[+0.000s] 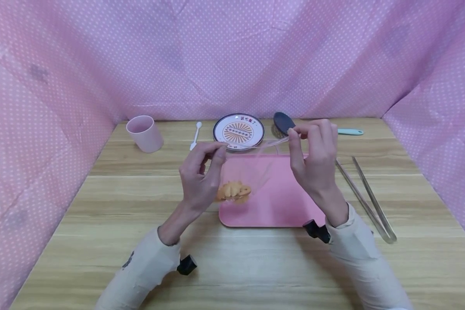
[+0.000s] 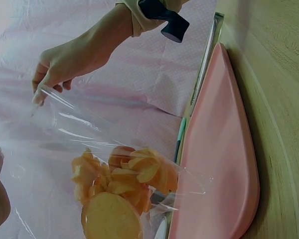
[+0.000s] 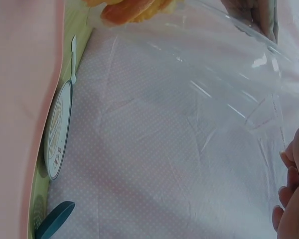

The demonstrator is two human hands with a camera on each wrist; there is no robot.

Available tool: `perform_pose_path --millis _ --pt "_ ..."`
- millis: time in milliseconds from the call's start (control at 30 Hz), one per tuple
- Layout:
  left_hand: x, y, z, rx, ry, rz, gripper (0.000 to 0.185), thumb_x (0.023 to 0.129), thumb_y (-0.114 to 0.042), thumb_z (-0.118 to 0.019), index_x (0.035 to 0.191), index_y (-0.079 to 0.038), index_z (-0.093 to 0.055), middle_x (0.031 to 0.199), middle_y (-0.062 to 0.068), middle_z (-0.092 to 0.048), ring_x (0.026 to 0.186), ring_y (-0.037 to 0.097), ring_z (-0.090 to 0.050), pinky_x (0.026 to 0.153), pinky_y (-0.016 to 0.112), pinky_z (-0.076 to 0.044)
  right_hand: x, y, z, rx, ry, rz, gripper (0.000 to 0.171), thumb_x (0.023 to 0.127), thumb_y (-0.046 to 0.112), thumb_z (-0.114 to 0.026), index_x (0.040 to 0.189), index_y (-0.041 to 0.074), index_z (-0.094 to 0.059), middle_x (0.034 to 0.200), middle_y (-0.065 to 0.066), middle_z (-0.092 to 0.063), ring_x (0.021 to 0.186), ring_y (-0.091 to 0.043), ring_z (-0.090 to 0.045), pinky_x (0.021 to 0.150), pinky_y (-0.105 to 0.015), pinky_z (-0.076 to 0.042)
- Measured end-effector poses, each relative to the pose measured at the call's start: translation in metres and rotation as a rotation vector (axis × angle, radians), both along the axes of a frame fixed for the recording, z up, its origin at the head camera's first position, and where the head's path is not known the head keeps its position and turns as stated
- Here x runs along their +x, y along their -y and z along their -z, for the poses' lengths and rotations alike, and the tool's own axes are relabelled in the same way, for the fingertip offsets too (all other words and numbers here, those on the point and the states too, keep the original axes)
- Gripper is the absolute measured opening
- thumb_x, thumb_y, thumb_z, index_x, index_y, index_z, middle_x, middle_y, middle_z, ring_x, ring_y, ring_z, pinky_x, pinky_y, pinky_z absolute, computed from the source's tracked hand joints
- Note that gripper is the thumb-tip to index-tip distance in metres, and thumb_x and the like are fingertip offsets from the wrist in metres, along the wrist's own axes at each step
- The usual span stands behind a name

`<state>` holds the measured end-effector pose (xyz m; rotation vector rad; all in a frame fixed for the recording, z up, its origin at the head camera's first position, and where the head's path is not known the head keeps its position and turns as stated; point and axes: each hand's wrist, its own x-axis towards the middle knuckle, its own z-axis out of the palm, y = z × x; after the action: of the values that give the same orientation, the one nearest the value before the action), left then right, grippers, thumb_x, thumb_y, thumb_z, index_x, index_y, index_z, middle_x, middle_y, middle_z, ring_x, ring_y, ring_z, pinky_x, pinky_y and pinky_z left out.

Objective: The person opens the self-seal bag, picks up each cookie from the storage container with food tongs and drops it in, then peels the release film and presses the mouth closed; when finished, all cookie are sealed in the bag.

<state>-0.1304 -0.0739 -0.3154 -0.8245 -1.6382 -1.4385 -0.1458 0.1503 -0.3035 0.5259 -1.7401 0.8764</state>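
A clear plastic bag (image 2: pixel 74 119) hangs between my two hands above the tray. Several golden cookies (image 1: pixel 234 190), some ridged and one flat and round, lie bunched at its bottom, toward the left. My left hand (image 1: pixel 201 176) pinches the bag's top edge at the left between thumb and fingers. Higher and to the right, my right hand (image 1: pixel 314 157) pinches the other end of that edge, which is drawn out between them. Beneath is a pink tray (image 1: pixel 279 202) on the wooden table. In the left wrist view only part of the left hand shows.
At the back stand a pink cup (image 1: pixel 145 134), a small white spoon (image 1: pixel 195 135), a patterned plate (image 1: pixel 238 131) and a dark-headed utensil (image 1: pixel 283 122) with a mint handle. Metal tongs (image 1: pixel 368 198) lie right of the tray. Dotted pink cloth (image 1: pixel 232 56) encloses the table.
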Motion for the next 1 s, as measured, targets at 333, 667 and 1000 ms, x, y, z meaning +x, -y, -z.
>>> perform_pose_path --millis 333,667,1000 --pt "-0.003 0.006 0.002 -0.006 0.001 -0.031 0.007 0.096 0.010 -0.064 0.100 0.011 -0.069 0.084 0.017 -0.066 0.072 0.019 -0.059 0.064 0.019 -0.049 -0.001 -0.015 0.003 -0.023 0.026 0.044 0.018 0.096 0.007 -0.063 0.089 -0.009 -0.063 0.085 -0.025 -0.054 0.079 -0.043 -0.051 0.087 -0.029 -0.029" --pt "-0.005 0.008 0.001 0.022 -0.005 -0.032 0.007 0.095 0.010 -0.064 0.099 0.012 -0.069 0.083 0.018 -0.065 0.073 0.018 -0.060 0.066 0.020 -0.052 -0.002 -0.032 0.008 -0.046 0.040 0.103 0.020 0.096 0.007 -0.063 0.089 -0.011 -0.063 0.085 -0.027 -0.054 0.079 -0.045 -0.050 0.088 -0.030 -0.030" --pt "-0.006 0.010 0.002 0.021 -0.010 -0.049 0.007 0.096 0.009 -0.064 0.099 0.012 -0.069 0.083 0.019 -0.066 0.072 0.018 -0.060 0.065 0.019 -0.051 0.002 -0.049 0.009 -0.040 0.082 0.143 0.026 0.099 0.012 -0.062 0.089 -0.012 -0.063 0.086 -0.027 -0.053 0.084 -0.048 -0.050 0.089 -0.032 -0.033"
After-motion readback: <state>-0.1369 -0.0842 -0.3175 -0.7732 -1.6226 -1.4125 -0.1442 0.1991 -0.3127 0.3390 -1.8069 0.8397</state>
